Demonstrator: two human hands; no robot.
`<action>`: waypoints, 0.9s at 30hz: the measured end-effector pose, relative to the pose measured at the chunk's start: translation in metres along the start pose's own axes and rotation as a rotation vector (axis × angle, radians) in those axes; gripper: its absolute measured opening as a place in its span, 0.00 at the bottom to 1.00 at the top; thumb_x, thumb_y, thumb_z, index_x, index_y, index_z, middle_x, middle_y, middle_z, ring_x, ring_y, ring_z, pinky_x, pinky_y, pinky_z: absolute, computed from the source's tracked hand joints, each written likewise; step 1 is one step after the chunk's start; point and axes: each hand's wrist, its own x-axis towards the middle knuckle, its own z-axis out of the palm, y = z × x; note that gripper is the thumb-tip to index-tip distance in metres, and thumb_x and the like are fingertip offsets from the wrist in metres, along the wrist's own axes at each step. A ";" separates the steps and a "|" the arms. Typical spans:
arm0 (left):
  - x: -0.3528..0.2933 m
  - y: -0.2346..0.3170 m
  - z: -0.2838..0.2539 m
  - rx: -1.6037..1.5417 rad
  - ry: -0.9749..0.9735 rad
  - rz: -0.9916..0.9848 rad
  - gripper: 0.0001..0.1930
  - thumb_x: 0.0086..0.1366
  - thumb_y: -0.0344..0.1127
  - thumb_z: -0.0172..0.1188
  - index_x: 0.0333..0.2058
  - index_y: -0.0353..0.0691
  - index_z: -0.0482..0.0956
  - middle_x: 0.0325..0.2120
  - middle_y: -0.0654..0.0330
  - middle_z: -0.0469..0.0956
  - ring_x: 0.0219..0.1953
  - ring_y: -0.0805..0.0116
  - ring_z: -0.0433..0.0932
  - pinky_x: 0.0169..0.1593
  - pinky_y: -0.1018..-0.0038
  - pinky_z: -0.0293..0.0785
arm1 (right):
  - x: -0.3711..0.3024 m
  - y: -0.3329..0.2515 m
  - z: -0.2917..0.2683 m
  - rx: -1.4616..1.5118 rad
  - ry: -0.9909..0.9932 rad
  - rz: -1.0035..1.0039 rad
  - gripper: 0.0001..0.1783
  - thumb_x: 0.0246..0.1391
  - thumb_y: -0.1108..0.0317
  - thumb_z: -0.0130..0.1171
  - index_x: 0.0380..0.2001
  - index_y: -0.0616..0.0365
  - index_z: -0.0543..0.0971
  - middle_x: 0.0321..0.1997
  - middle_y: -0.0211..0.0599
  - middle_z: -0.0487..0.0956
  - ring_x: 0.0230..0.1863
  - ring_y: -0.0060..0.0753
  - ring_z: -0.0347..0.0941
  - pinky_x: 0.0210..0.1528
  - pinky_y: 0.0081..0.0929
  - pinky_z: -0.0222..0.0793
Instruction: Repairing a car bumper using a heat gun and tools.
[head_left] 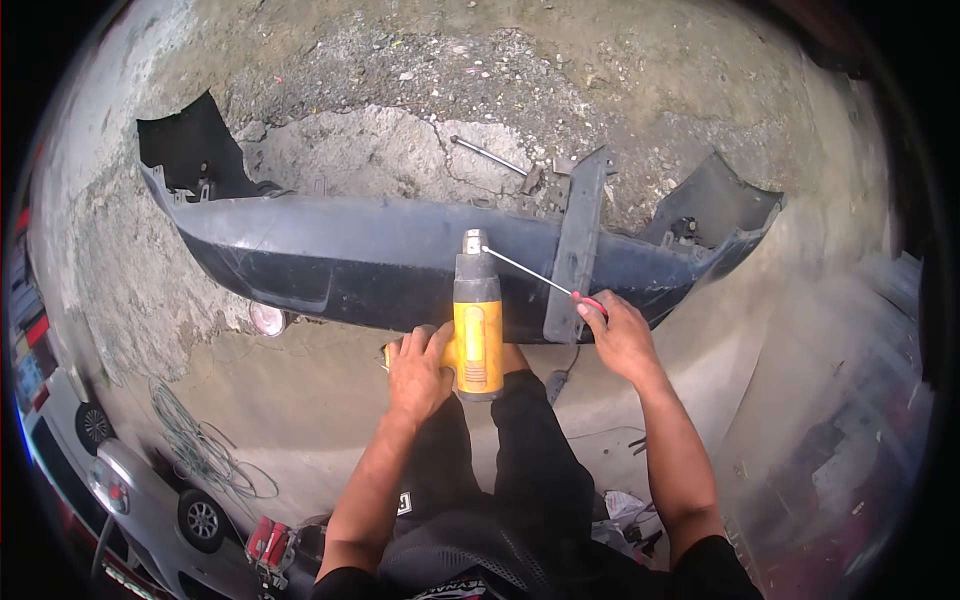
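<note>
2 hands [420, 365], 1 heat gun [478, 330], 1 screwdriver [545, 278], 1 bumper [340, 260]

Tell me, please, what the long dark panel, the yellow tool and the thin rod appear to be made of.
The panel looks like moulded plastic with a dull, scuffed dark finish. The yellow tool in the left hand seems hard plastic with a bare metal nozzle. The rod held by the right hand glints like steel.

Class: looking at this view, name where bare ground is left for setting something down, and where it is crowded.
Bare concrete lies left of the left hand, between the bumper and the wire coil. Cracked ground beyond the bumper is open too. Crowded: around the heat gun and right hand.
</note>
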 end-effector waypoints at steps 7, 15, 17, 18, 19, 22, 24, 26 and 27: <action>0.006 -0.008 0.005 -0.023 0.008 -0.012 0.33 0.46 0.27 0.59 0.56 0.48 0.70 0.45 0.58 0.70 0.49 0.58 0.69 0.54 0.60 0.61 | 0.029 -0.011 0.010 -0.100 0.207 -0.083 0.28 0.62 0.49 0.51 0.45 0.70 0.73 0.46 0.56 0.75 0.48 0.61 0.71 0.51 0.47 0.66; 0.014 -0.022 -0.012 -0.072 -0.052 0.074 0.33 0.47 0.27 0.59 0.56 0.47 0.69 0.46 0.57 0.70 0.48 0.58 0.69 0.54 0.61 0.61 | 0.067 -0.015 0.009 -0.155 0.184 -0.001 0.35 0.62 0.46 0.49 0.53 0.72 0.70 0.54 0.60 0.73 0.55 0.60 0.69 0.57 0.45 0.64; 0.016 -0.027 -0.015 -0.071 -0.071 0.093 0.33 0.47 0.27 0.59 0.57 0.47 0.69 0.45 0.57 0.70 0.48 0.58 0.69 0.54 0.61 0.60 | 0.067 -0.020 0.011 -0.157 0.199 0.021 0.35 0.62 0.45 0.49 0.55 0.71 0.70 0.55 0.61 0.73 0.57 0.59 0.69 0.58 0.44 0.64; 0.017 -0.027 -0.016 -0.078 -0.068 0.097 0.33 0.47 0.27 0.59 0.57 0.47 0.69 0.45 0.57 0.70 0.48 0.58 0.69 0.54 0.61 0.60 | 0.067 -0.023 0.011 -0.163 0.202 0.053 0.35 0.62 0.45 0.49 0.54 0.70 0.70 0.53 0.61 0.74 0.56 0.60 0.69 0.58 0.44 0.64; 0.019 -0.028 -0.018 -0.075 -0.074 0.114 0.33 0.47 0.28 0.59 0.57 0.47 0.69 0.45 0.57 0.70 0.48 0.58 0.69 0.54 0.61 0.60 | 0.068 -0.024 0.011 -0.168 0.206 0.084 0.34 0.62 0.45 0.49 0.54 0.70 0.71 0.52 0.61 0.75 0.55 0.61 0.70 0.57 0.45 0.65; 0.018 -0.030 -0.026 -0.100 -0.095 0.128 0.33 0.46 0.28 0.60 0.56 0.45 0.69 0.45 0.56 0.70 0.48 0.57 0.69 0.54 0.62 0.61 | 0.071 -0.042 0.000 -0.104 0.102 0.113 0.36 0.62 0.43 0.48 0.53 0.69 0.71 0.49 0.62 0.76 0.53 0.62 0.71 0.56 0.46 0.65; 0.021 -0.031 -0.029 -0.130 -0.093 0.133 0.34 0.44 0.27 0.60 0.56 0.44 0.70 0.45 0.56 0.71 0.49 0.56 0.69 0.54 0.62 0.62 | 0.074 -0.038 0.002 -0.129 0.118 0.117 0.36 0.61 0.42 0.47 0.52 0.70 0.72 0.47 0.64 0.76 0.52 0.64 0.71 0.55 0.46 0.65; 0.022 -0.031 -0.029 -0.136 -0.103 0.151 0.33 0.45 0.27 0.60 0.56 0.43 0.69 0.44 0.56 0.71 0.48 0.56 0.70 0.53 0.62 0.62 | 0.081 -0.026 0.005 -0.157 0.131 0.116 0.37 0.61 0.41 0.47 0.50 0.70 0.73 0.46 0.65 0.76 0.51 0.65 0.71 0.54 0.47 0.65; 0.022 -0.030 -0.030 -0.143 -0.099 0.151 0.33 0.45 0.27 0.60 0.56 0.43 0.69 0.44 0.56 0.71 0.48 0.56 0.70 0.53 0.62 0.62 | 0.084 -0.018 0.008 -0.146 0.164 0.095 0.34 0.62 0.41 0.47 0.46 0.69 0.74 0.43 0.65 0.76 0.49 0.64 0.72 0.51 0.46 0.66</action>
